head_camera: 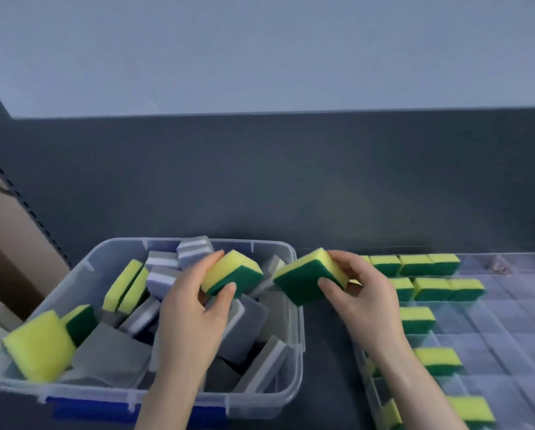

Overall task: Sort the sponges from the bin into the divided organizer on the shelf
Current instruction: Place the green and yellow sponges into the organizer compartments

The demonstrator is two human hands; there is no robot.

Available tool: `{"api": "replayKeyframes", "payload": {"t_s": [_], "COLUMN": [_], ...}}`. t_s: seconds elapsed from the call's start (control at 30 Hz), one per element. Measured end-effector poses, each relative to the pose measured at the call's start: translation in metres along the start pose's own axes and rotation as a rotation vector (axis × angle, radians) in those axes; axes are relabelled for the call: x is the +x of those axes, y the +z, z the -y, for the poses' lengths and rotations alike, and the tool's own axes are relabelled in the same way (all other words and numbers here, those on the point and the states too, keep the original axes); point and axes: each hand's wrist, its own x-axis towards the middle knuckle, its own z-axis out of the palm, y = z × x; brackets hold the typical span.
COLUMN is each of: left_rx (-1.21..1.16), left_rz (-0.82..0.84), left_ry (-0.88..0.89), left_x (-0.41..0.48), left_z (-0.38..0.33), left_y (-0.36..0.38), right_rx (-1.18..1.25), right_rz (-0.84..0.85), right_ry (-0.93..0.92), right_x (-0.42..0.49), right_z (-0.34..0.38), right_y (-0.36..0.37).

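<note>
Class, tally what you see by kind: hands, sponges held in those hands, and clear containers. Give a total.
Hands: 2, left hand, right hand
Held yellow-and-green sponges: 2, left hand's sponge, right hand's sponge
Clear containers: 2, bin, divided organizer
Total: 6

The organizer runs off the right and bottom edges; its far compartments blur.

Dark shelf in front of me. On it: clear plastic bin at my left, clear divided organizer at my right, narrow bare strip between.
</note>
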Motion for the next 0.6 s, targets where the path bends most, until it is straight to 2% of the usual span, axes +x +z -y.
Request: {"api": "replayKeyframes", "payload": {"t_s": [0.33,0.43,0.6], "left_rx": [-0.023,-0.041,-0.033], "left_rz": [0.008,0.038,0.134], "left_ry": [0.061,0.053,0.137], "left_x": [-0.008,-0.014,-0.018], "left_z": [-0.065,-0.091,-0.121], "left_y": [0.086,0.118,0.160], "right_rx": [-0.021,-0.032,-0.042], "right_rz": [-0.008,-0.014,0.006], "right_ry": [0.022,0.029,0.028], "right_x": [0.017,0.024,0.029], "right_z": [-0.059,-0.080,-0.107], "right_y": [-0.095,-0.129,-0.172]}}
